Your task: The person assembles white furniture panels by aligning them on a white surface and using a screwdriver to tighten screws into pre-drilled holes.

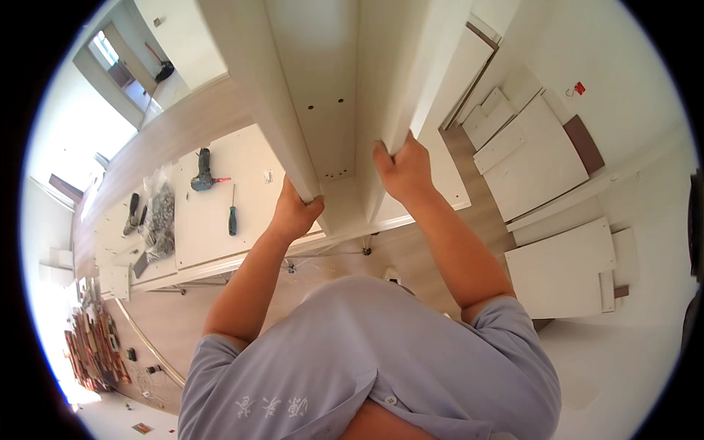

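Note:
A tall, narrow white cabinet frame (314, 66) stands on a white-topped worktable, its open side toward me. My left hand (295, 211) is closed round the lower front edge of its left side panel (275, 117), thumb inside. Somewhat higher, my right hand (405, 170) grips the front edge of the right side panel (385, 95). A few dark holes show on the panel between the sides. Left of my left hand, a screwdriver (232, 220) with a teal handle and a cordless drill (203, 173) lie on a white board (198, 227).
Further left are a clear bag of hardware (158, 224) and a dark-handled tool (132, 214). White panels (539, 161) lean along the right wall, with more white boards (561, 268) nearer me. Wood strips (95, 345) are piled at the lower left, near a pale curved strip (150, 341).

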A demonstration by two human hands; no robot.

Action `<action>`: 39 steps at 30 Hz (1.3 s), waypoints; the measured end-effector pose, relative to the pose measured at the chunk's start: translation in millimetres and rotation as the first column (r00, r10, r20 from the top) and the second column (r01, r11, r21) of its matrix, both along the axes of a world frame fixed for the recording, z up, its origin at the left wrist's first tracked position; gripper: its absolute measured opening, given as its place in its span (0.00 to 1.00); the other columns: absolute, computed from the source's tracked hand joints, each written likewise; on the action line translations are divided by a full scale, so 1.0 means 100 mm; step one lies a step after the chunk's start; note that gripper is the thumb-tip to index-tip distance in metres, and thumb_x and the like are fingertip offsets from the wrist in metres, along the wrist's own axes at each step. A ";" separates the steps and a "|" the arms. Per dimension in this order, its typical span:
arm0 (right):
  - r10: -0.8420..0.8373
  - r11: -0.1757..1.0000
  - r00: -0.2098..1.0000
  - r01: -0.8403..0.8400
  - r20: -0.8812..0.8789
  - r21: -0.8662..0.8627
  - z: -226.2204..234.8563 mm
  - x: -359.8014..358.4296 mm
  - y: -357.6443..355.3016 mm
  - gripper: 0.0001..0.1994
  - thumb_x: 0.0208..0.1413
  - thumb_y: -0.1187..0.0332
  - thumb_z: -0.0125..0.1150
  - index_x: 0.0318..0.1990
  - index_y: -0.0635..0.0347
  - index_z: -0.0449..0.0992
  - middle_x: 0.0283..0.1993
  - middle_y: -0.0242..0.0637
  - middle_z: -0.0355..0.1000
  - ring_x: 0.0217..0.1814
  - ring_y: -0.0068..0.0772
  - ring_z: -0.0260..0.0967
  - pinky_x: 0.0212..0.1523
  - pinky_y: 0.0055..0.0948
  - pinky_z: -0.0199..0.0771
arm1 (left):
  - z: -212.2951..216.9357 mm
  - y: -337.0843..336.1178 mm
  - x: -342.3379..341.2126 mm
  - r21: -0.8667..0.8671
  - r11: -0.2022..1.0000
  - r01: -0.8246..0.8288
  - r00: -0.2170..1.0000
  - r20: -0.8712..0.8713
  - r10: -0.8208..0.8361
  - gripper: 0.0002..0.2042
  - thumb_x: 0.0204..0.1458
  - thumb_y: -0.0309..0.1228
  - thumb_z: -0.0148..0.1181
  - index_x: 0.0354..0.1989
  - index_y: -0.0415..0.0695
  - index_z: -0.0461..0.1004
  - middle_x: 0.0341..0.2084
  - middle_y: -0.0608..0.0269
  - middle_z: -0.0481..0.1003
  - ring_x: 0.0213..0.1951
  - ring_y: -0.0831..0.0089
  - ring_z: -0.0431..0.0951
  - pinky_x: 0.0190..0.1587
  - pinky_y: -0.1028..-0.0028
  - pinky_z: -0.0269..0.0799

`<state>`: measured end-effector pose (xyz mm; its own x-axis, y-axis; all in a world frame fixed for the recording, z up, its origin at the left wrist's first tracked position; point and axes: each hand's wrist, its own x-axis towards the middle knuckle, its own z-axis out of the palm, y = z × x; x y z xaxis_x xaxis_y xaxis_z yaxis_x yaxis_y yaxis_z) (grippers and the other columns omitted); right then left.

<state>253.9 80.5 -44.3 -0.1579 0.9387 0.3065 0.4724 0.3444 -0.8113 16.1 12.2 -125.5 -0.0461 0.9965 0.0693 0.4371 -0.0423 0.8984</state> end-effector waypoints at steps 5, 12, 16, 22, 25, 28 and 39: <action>0.036 0.999 0.999 -0.037 0.031 0.031 0.04 -0.02 0.03 0.35 0.57 0.67 0.60 0.72 0.64 0.57 0.30 0.49 0.78 0.27 0.50 0.77 0.37 0.41 0.80 | -0.13 0.09 -0.07 0.024 1.000 0.012 0.999 -0.043 -0.011 0.30 0.49 0.22 0.56 0.63 0.37 0.58 0.51 0.48 0.70 0.52 0.59 0.73 0.54 0.66 0.71; 0.000 0.986 0.999 -0.008 0.049 0.168 -0.16 0.02 0.04 0.36 0.58 0.65 0.60 0.73 0.60 0.56 0.42 0.55 0.79 0.34 0.56 0.79 0.42 0.47 0.80 | -0.17 0.06 0.06 0.058 0.998 -0.014 1.000 -0.026 0.015 0.24 0.50 0.20 0.54 0.58 0.35 0.65 0.48 0.49 0.72 0.49 0.59 0.74 0.52 0.66 0.71; 0.005 1.000 0.997 -0.007 0.079 0.019 -0.45 0.06 -0.03 0.36 0.59 0.63 0.60 0.74 0.56 0.55 0.43 0.56 0.78 0.35 0.58 0.78 0.42 0.48 0.80 | -0.27 0.01 0.17 0.197 0.977 -0.084 0.996 0.025 0.080 0.20 0.51 0.21 0.52 0.55 0.35 0.70 0.47 0.50 0.76 0.49 0.60 0.76 0.53 0.66 0.72; 0.098 0.993 0.983 -0.086 0.155 -0.082 -0.67 0.17 -0.05 0.40 0.59 0.61 0.59 0.77 0.53 0.48 0.42 0.55 0.79 0.35 0.59 0.78 0.41 0.50 0.79 | -0.27 0.06 0.14 0.304 0.952 -0.039 0.999 -0.017 0.046 0.21 0.48 0.20 0.53 0.54 0.36 0.71 0.45 0.46 0.76 0.48 0.53 0.77 0.52 0.63 0.72; 0.195 0.977 0.962 -0.173 0.192 -0.122 -0.96 0.16 -0.06 0.41 0.59 0.60 0.60 0.77 0.58 0.46 0.46 0.56 0.78 0.40 0.60 0.77 0.46 0.49 0.79 | -0.43 0.01 0.08 0.231 0.965 -0.122 0.991 -0.032 0.133 0.22 0.49 0.22 0.54 0.56 0.37 0.70 0.49 0.45 0.75 0.52 0.51 0.76 0.54 0.62 0.72; 0.257 0.966 0.943 -0.243 0.212 -0.090 -1.32 0.52 -0.09 0.43 0.59 0.57 0.60 0.76 0.63 0.45 0.67 0.58 0.65 0.65 0.58 0.69 0.62 0.45 0.72 | -0.73 0.07 0.28 0.247 0.960 -0.130 0.991 -0.005 0.135 0.27 0.51 0.26 0.57 0.62 0.39 0.65 0.52 0.43 0.74 0.56 0.48 0.74 0.57 0.60 0.70; 0.484 0.868 0.833 -0.417 0.269 -0.269 -1.51 0.58 -0.08 0.45 0.60 0.54 0.62 0.75 0.67 0.44 0.66 0.65 0.64 0.65 0.56 0.69 0.63 0.46 0.71 | -1.44 -0.20 0.41 -0.093 0.910 -0.405 0.911 -0.120 0.394 0.27 0.56 0.32 0.59 0.64 0.41 0.62 0.53 0.38 0.74 0.56 0.42 0.75 0.57 0.57 0.71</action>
